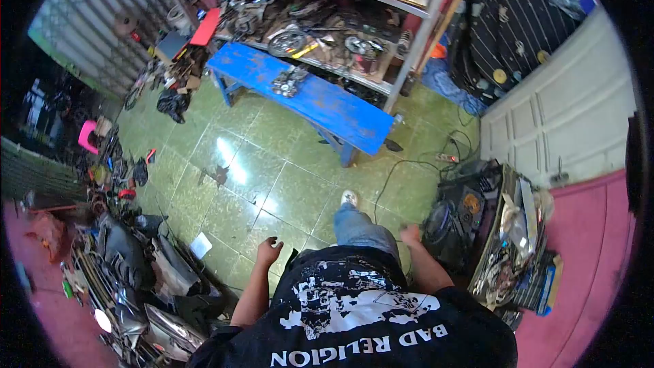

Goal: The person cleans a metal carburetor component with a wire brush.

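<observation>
I look down over my black printed T-shirt (354, 313) and jeans at a green tiled floor (259, 184). My left hand (268, 251) hangs free at my side with its fingers loosely curled and apart, holding nothing. My right hand (411, 234) swings close to a black speaker box (453, 221) on my right; nothing shows in it, and its fingers are partly hidden. One white shoe (349, 197) is stepped forward on the tiles.
A blue wooden bench (306, 99) with metal parts on it stands ahead, before cluttered metal shelves (327, 34). Motorcycle parts are heaped at the left (129, 259). A crate of scrap (511, 238) sits at the right by a white door (565, 123). Cables (409, 163) trail across the floor.
</observation>
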{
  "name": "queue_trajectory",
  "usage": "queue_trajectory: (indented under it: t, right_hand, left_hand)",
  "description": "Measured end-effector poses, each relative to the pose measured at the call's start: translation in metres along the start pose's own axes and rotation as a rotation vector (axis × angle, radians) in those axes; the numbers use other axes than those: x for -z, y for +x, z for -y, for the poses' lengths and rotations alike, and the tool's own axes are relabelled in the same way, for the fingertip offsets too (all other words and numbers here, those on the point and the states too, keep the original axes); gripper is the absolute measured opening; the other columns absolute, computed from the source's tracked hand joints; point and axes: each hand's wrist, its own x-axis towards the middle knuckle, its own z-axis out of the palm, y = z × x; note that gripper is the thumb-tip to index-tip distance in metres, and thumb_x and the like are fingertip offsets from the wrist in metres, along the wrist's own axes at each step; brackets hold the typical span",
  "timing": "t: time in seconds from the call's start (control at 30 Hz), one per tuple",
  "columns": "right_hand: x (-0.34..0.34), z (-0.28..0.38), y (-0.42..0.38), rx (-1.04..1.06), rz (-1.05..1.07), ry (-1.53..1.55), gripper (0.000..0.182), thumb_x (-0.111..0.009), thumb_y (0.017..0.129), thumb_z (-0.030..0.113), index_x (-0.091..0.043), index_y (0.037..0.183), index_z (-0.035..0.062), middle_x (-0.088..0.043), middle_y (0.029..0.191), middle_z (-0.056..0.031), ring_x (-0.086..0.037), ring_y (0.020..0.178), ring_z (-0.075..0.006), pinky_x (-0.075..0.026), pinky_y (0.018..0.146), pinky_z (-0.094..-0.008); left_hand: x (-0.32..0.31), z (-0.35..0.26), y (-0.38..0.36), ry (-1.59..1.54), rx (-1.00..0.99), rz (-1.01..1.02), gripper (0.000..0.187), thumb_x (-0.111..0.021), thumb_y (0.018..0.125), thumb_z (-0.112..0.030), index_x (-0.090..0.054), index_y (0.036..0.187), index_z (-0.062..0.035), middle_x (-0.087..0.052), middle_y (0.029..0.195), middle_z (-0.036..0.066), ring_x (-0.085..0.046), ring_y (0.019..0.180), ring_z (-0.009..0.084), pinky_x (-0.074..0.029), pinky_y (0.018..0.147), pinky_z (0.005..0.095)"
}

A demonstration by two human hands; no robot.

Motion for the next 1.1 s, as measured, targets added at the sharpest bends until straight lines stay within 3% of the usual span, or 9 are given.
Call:
queue_trajectory:
  t: [0.13,0.27,0.33,0.47,0.5,0.53,0.67,0.93,1.1]
  right_hand:
    - [-0.068,-0.071,0.059,0.370,0.598,-0.762,0.040,-0.067,0.086,0.041,-0.075,0.113,0.0128,-0.074,0.110,-0.0188,-0.071,0.098,-0.0395,-0.057,0.082,-0.0497]
    - [-0.065,-0.132,0.077,0.366,0.980,-0.719,0.037,-0.060,0.092,0.022,-0.072,0.126,0.0156,-0.072,0.127,-0.0096,-0.071,0.105,-0.0317,-0.056,0.085,-0.0410]
    - [-0.119,-0.048,0.133,-0.148,1.135,-0.638,0.051,-0.069,0.086,0.057,-0.075,0.118,0.0175,-0.075,0.113,-0.0113,-0.073,0.091,-0.0281,-0.057,0.084,-0.0456]
    - [-0.076,-0.019,0.215,0.389,0.777,-0.771,0.055,-0.068,0.085,0.060,-0.076,0.117,0.0156,-0.075,0.114,-0.0106,-0.072,0.095,-0.0281,-0.056,0.087,-0.0458]
    - [-0.042,0.096,0.224,0.524,0.833,-0.877,0.034,-0.060,0.095,0.035,-0.074,0.119,0.0160,-0.072,0.122,-0.0124,-0.070,0.104,-0.0331,-0.055,0.088,-0.0483]
    - [-0.093,0.038,0.296,0.709,0.724,-0.687,0.035,-0.059,0.093,0.039,-0.075,0.113,0.0150,-0.073,0.114,-0.0137,-0.070,0.101,-0.0367,-0.055,0.087,-0.0513]
    - [0.005,0.281,0.315,0.194,0.444,-0.170,0.041,-0.071,0.085,0.036,-0.074,0.117,0.0111,-0.072,0.116,-0.0166,-0.069,0.107,-0.0343,-0.054,0.091,-0.0438]
    - [-0.024,0.529,0.347,0.163,0.364,-0.231,0.081,-0.085,0.072,0.054,-0.059,0.141,0.0186,-0.063,0.139,-0.0095,-0.051,0.136,-0.0335,-0.034,0.110,-0.0655]
    - [-0.064,0.644,0.345,0.209,0.250,-0.210,0.092,-0.086,0.068,0.059,-0.054,0.145,0.0188,-0.061,0.141,-0.0087,-0.049,0.133,-0.0329,-0.038,0.106,-0.0576]
  left_hand:
    - [0.004,-0.010,0.032,-0.054,0.080,-0.018,0.053,-0.076,0.087,-0.040,-0.070,0.122,-0.0009,-0.073,0.113,0.023,-0.071,0.107,0.0364,-0.056,0.094,0.0426]
    - [0.032,-0.025,0.080,-0.082,0.167,-0.035,0.053,-0.074,0.089,-0.040,-0.070,0.125,-0.0014,-0.074,0.115,0.022,-0.071,0.108,0.0359,-0.055,0.095,0.0419]
    - [0.052,-0.037,0.107,-0.142,0.275,-0.030,0.054,-0.073,0.088,-0.041,-0.070,0.125,-0.0024,-0.074,0.114,0.021,-0.072,0.107,0.0352,-0.055,0.094,0.0417]
    - [0.070,-0.026,0.169,-0.230,0.419,-0.099,0.050,-0.073,0.088,-0.040,-0.072,0.121,-0.0024,-0.076,0.108,0.021,-0.073,0.102,0.0333,-0.056,0.090,0.0406]
    - [0.064,-0.006,0.187,-0.313,0.449,-0.127,0.050,-0.073,0.089,-0.040,-0.072,0.121,-0.0024,-0.076,0.107,0.020,-0.074,0.100,0.0320,-0.056,0.088,0.0399]
    - [0.077,-0.022,0.196,-0.424,0.471,-0.157,0.047,-0.073,0.090,-0.038,-0.072,0.121,-0.0019,-0.077,0.103,0.019,-0.075,0.095,0.0289,-0.056,0.084,0.0389]
    - [0.128,-0.075,0.242,-0.481,0.495,-0.174,0.046,-0.073,0.091,-0.036,-0.072,0.121,-0.0017,-0.077,0.101,0.018,-0.074,0.093,0.0268,-0.056,0.083,0.0379]
    - [0.225,-0.111,0.402,-0.299,0.142,-0.139,0.062,-0.080,0.085,-0.039,-0.064,0.132,-0.0018,-0.070,0.125,0.021,-0.069,0.113,0.0318,-0.054,0.096,0.0415]
    - [0.278,-0.085,0.535,-0.090,-0.032,0.023,0.079,-0.085,0.077,-0.050,-0.062,0.132,0.0027,-0.067,0.129,0.025,-0.065,0.119,0.0375,-0.052,0.101,0.0433]
